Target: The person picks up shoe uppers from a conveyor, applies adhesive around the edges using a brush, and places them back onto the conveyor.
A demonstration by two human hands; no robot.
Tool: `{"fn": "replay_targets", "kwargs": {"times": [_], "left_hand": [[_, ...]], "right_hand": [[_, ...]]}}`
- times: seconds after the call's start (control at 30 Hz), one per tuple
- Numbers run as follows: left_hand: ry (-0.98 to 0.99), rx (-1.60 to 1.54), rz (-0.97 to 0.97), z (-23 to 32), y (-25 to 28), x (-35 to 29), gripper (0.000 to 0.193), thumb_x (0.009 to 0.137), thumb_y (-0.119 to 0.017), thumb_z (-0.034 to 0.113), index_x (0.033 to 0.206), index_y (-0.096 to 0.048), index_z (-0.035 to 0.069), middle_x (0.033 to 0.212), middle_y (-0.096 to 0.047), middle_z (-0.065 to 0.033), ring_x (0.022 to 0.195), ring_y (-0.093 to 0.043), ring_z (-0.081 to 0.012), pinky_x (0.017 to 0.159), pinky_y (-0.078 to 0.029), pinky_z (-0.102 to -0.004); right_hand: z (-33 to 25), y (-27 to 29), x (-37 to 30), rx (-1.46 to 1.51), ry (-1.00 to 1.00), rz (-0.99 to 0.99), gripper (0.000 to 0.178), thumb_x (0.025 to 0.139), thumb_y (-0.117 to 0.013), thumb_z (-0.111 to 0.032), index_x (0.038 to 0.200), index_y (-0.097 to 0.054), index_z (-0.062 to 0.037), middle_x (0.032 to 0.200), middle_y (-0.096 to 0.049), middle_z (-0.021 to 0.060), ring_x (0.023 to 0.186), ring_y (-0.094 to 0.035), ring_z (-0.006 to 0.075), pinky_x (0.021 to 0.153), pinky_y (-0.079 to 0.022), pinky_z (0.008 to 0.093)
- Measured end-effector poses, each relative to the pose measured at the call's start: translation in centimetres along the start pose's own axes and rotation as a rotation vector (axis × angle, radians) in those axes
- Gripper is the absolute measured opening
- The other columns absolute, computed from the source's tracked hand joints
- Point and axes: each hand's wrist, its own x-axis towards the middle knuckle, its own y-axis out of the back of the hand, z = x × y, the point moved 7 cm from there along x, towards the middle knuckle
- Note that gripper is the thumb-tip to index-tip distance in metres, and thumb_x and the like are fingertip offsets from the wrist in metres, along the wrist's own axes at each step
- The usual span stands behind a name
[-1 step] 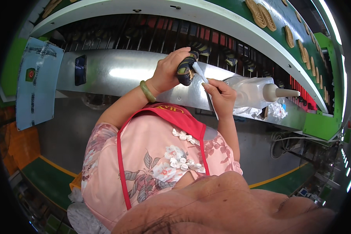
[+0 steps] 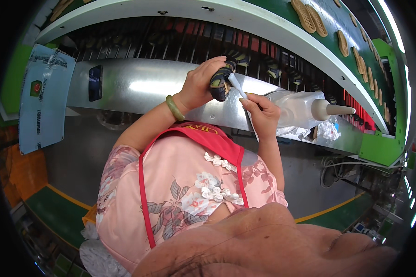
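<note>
Near the middle of the view, my left hand (image 2: pixel 199 84) wraps round a small dark shoe (image 2: pixel 219 87) with yellow-green stripes, held above the metal ledge (image 2: pixel 148 85). My right hand (image 2: pixel 264 111) pinches a slim white brush (image 2: pixel 238 87), whose thick pale end touches the shoe's right side. Its bristles are not distinct, and the thin handle runs down past my palm. Just right of that hand is a large translucent bottle (image 2: pixel 293 110) with a pointed nozzle aimed right.
Beyond the ledge, a barred rack carries more small shoes (image 2: pixel 273 71). Farther back, tan soles (image 2: pixel 343 43) lie on a green belt (image 2: pixel 282 21) behind a pale rail. A dark phone (image 2: pixel 95 83) and a light blue box (image 2: pixel 45 99) are on the left; crumpled white material (image 2: pixel 328 131) lies at right.
</note>
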Motion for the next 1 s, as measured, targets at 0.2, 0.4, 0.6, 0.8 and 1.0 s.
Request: {"fn": "replay_targets", "kwargs": {"times": [0.2, 0.4, 0.6, 0.8, 1.0], "left_hand": [[0.099, -0.121, -0.045, -0.6, -0.4, -0.3, 0.052, 0.067, -0.074, 0.002, 0.112, -0.050, 0.004, 0.118, -0.057, -0.0183, 0.105, -0.059, -0.0333, 0.085, -0.050, -0.0345], [0.191, -0.109, -0.133, -1.2, -1.0, -0.6, 0.053, 0.067, -0.073, 0.001, 0.114, -0.049, 0.006, 0.117, -0.057, -0.0151, 0.102, -0.060, -0.0324, 0.084, -0.050, -0.0340], [0.229, -0.126, -0.242, -1.9, -1.5, -0.8, 0.047, 0.067, -0.073, 0.006, 0.107, -0.049, 0.009, 0.099, -0.059, -0.0110, 0.087, -0.060, -0.0347, 0.070, -0.049, -0.0400], [0.338, -0.216, -0.472, -2.8, -2.2, -0.7, 0.045, 0.068, -0.075, 0.013, 0.105, -0.049, 0.011, 0.093, -0.061, -0.0099, 0.084, -0.061, -0.0333, 0.069, -0.048, -0.0388], [0.406, -0.270, -0.520, -3.0, -2.2, -0.3, 0.042, 0.073, -0.072, 0.008, 0.110, -0.051, 0.011, 0.096, -0.063, -0.0101, 0.087, -0.064, -0.0291, 0.073, -0.049, -0.0340]], "right_hand": [[-0.6, -0.1, -0.2, -0.015, 0.017, -0.026, 0.014, 0.073, -0.073, -0.002, 0.086, -0.070, 0.0013, 0.075, -0.067, 0.0040, 0.068, -0.058, 0.0067, 0.061, -0.044, 0.0194], [-1.0, 0.3, 0.2, -0.038, 0.042, -0.013, 0.013, 0.073, -0.073, -0.001, 0.085, -0.070, 0.0010, 0.074, -0.066, 0.0034, 0.068, -0.057, 0.0067, 0.060, -0.044, 0.0198], [-0.8, 0.9, 0.9, -0.115, 0.122, -0.007, 0.012, 0.072, -0.074, -0.002, 0.083, -0.070, 0.0003, 0.074, -0.066, 0.0039, 0.067, -0.058, 0.0067, 0.060, -0.045, 0.0205], [0.1, 0.9, 1.9, -0.116, 0.043, -0.041, 0.014, 0.071, -0.075, -0.004, 0.084, -0.070, -0.0003, 0.073, -0.066, 0.0032, 0.066, -0.057, 0.0066, 0.060, -0.045, 0.0205], [2.4, 0.2, 2.1, 0.100, -0.124, -0.046, 0.016, 0.072, -0.076, -0.004, 0.086, -0.070, -0.0012, 0.072, -0.064, -0.0004, 0.062, -0.053, 0.0043, 0.054, -0.040, 0.0180]]}}
